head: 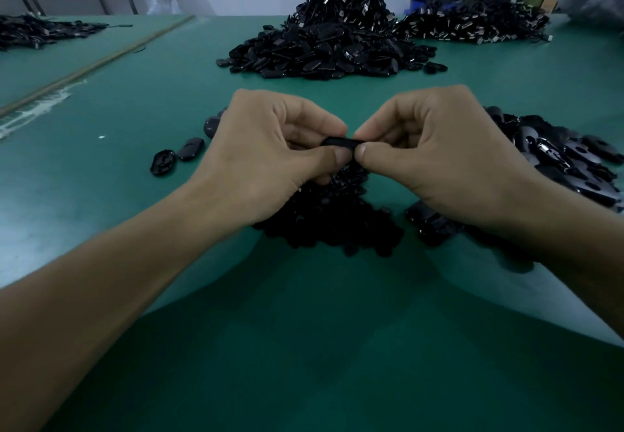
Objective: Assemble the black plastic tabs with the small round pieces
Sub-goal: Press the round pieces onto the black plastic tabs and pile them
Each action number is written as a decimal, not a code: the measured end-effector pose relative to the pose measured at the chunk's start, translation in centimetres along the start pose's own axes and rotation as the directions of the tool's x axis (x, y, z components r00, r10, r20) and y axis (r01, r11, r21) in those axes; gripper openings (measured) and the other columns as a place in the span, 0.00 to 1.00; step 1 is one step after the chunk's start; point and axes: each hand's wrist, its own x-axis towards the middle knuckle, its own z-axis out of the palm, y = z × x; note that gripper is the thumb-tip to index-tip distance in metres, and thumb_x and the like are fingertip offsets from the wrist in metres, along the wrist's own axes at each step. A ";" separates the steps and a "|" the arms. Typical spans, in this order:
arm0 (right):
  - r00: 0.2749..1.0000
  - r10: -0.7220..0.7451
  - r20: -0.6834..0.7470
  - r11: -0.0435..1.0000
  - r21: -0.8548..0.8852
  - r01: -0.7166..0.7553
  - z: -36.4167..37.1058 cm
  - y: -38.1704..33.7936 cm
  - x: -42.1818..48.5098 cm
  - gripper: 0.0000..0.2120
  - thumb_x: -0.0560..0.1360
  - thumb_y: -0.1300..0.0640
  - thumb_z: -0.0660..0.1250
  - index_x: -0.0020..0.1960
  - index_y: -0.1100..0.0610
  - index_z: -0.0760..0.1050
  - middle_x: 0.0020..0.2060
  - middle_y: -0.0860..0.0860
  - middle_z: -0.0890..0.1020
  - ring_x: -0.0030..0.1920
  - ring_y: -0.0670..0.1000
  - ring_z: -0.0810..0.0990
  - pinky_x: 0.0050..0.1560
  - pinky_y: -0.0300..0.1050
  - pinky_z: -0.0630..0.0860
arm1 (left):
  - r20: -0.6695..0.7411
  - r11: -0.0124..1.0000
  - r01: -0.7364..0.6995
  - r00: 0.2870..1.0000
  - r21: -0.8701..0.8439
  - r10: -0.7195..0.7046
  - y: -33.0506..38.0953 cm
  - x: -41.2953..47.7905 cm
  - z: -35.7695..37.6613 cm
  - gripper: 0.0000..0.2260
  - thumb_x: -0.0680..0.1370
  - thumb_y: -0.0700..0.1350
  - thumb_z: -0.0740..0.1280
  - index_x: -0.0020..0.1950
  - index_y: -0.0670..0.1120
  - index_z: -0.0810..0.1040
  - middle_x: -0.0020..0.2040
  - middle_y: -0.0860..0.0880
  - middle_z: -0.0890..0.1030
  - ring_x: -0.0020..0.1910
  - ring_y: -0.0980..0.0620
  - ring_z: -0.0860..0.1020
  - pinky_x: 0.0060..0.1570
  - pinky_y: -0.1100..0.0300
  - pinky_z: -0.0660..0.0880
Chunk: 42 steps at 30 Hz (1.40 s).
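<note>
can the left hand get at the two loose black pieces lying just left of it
Probably yes: the loose pieces lie on bare mat beside the left hand, nothing between. But it is pinching a black tab with the right hand.

table (135, 121): green | tabs pile (331, 50): glossy black | round pieces (331, 222): black

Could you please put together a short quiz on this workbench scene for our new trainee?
1. True or false: the left hand and the right hand both pinch one black tab.
2. The table is: A red, B green, C white.
3. What lies on it right below the hands?
Key: 1 true; 2 B; 3 a heap of small black pieces.
</note>
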 end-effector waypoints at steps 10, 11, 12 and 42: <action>0.999 -0.033 0.009 0.999 -0.019 0.033 0.2 0.4 0.2 0.09 0.76 0.60 0.70 0.50 0.47 0.83 0.37 0.43 0.85 0.40 0.39 0.84 0.47 0.37 0.79 | -0.078 0.995 -0.042 0.996 0.094 0.049 -1.1 0.4 -0.4 0.08 0.71 0.38 0.78 0.42 0.49 0.83 0.36 0.50 0.86 0.32 0.52 0.85 0.38 0.58 0.83; 0.999 -0.031 0.008 0.997 -0.069 0.031 0.2 0.5 0.2 0.11 0.77 0.60 0.68 0.54 0.47 0.83 0.39 0.42 0.85 0.43 0.38 0.83 0.49 0.33 0.78 | -0.111 0.993 -0.046 0.992 0.110 0.059 -1.4 0.6 -0.6 0.08 0.72 0.38 0.78 0.43 0.50 0.83 0.36 0.51 0.86 0.32 0.52 0.85 0.38 0.58 0.83; 0.999 -0.033 0.003 0.989 -0.145 0.033 0.2 0.5 0.2 0.13 0.78 0.61 0.66 0.58 0.49 0.82 0.43 0.41 0.85 0.46 0.37 0.82 0.51 0.30 0.77 | -0.154 0.991 -0.048 0.986 0.122 0.067 -1.7 0.9 -0.9 0.08 0.72 0.38 0.77 0.43 0.51 0.83 0.37 0.51 0.86 0.33 0.52 0.85 0.39 0.59 0.83; 0.997 -0.043 -0.069 0.812 -0.584 -0.005 -1.4 1.6 0.3 0.13 0.81 0.62 0.62 0.57 0.51 0.83 0.52 0.54 0.85 0.48 0.55 0.82 0.53 0.52 0.81 | -0.313 0.721 0.111 0.938 0.684 0.152 -6.0 3.1 -6.6 0.08 0.76 0.53 0.74 0.50 0.51 0.85 0.39 0.56 0.80 0.34 0.64 0.71 0.44 0.58 0.70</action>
